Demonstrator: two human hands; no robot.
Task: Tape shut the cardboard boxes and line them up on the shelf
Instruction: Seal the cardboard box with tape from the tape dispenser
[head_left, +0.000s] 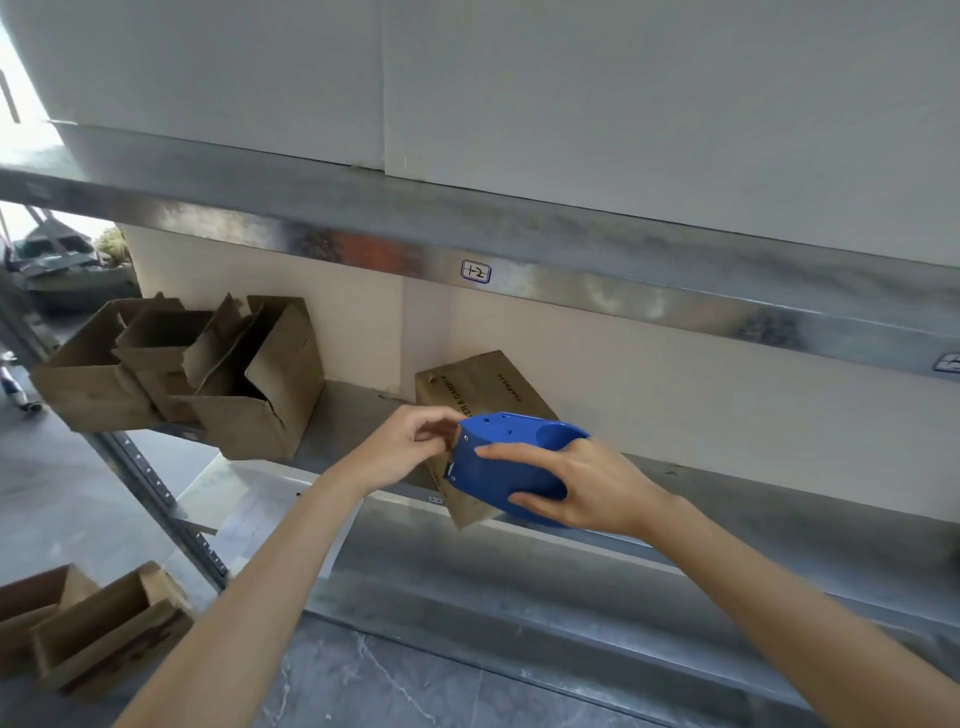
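Your right hand (592, 488) is curled round the smooth, rounded blue plastic tape dispenser (498, 462), and your left hand (410, 447) pinches at its front end. Just behind the dispenser sits the closed cardboard box (478, 379) — matte brown, printed, skewed on the mottled metal shelf (779, 499) with one corner overhanging its edge — while the torn open boxes (249, 384) stand well to the left.

Closed cardboard box (483, 384) askew on shelf (353, 415) behind blue dispenser (498, 467)
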